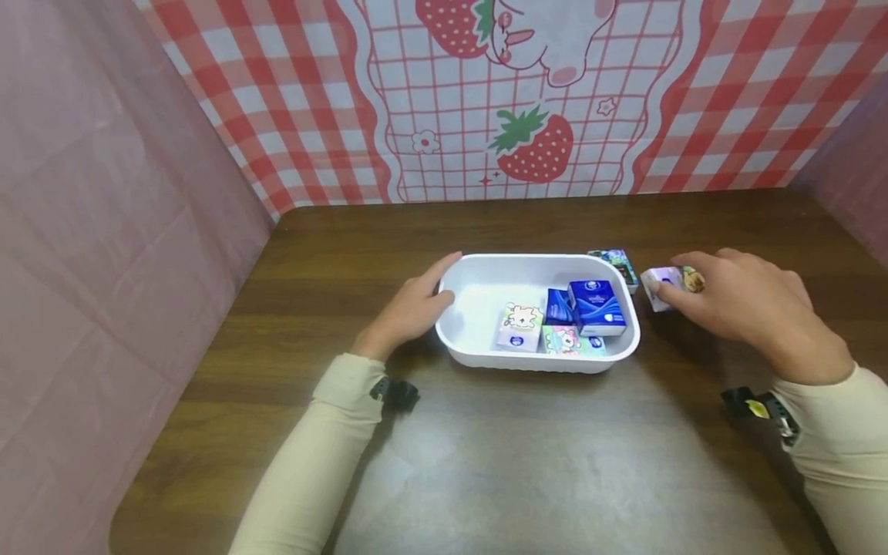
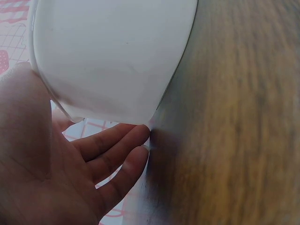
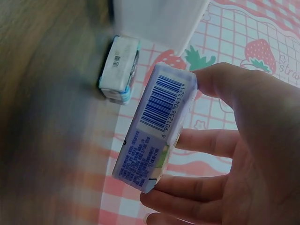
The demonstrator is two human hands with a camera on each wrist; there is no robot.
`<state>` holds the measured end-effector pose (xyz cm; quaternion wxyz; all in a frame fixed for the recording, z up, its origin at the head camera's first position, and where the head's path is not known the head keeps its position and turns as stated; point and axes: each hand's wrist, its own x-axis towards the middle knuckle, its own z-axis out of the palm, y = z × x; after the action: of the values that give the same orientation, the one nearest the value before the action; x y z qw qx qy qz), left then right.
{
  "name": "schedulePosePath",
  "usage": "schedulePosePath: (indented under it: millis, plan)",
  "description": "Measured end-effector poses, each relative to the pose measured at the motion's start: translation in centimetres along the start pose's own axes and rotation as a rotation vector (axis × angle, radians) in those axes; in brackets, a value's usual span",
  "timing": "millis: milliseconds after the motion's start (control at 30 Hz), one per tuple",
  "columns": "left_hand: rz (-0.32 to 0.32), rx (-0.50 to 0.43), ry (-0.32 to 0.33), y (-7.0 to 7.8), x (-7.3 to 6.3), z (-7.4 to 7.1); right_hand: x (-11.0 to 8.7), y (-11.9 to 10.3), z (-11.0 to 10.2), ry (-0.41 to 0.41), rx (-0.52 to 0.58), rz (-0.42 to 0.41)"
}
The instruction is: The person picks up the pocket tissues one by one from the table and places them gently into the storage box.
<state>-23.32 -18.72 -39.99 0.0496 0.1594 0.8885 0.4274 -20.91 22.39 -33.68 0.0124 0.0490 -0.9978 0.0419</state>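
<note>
My left hand holds the left end of a white plastic basin, thumb over the rim and fingers along the outside. Inside the basin, toward its right, lie a large blue tissue pack, a smaller blue pack, a pale pack with a cartoon bear and a pink-green cartoon pack. To the right of the basin, my right hand pinches a lilac tissue pack between thumb and fingers. Its barcode side faces the right wrist camera, above the tabletop.
Another small patterned tissue pack lies on the brown wooden table by the basin's far right corner. Behind the table hangs a red-checked strawberry cloth. A pink curtain hangs along the left side.
</note>
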Motion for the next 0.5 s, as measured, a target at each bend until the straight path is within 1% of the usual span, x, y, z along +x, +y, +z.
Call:
schedulePosePath:
  millis: [167,333,500]
  plan:
    - [-0.012,-0.002,-0.009,0.0,-0.1,0.1,0.0,-0.8,-0.3,0.024,0.017,0.011]
    - [-0.004,-0.002,-0.005,-0.1,0.0,0.1,0.1,-1.8,-1.0,0.059,0.031,-0.012]
    - [0.001,-0.009,-0.008,-0.2,0.0,0.0,0.0,-2.8,-1.7,0.068,0.038,-0.045]
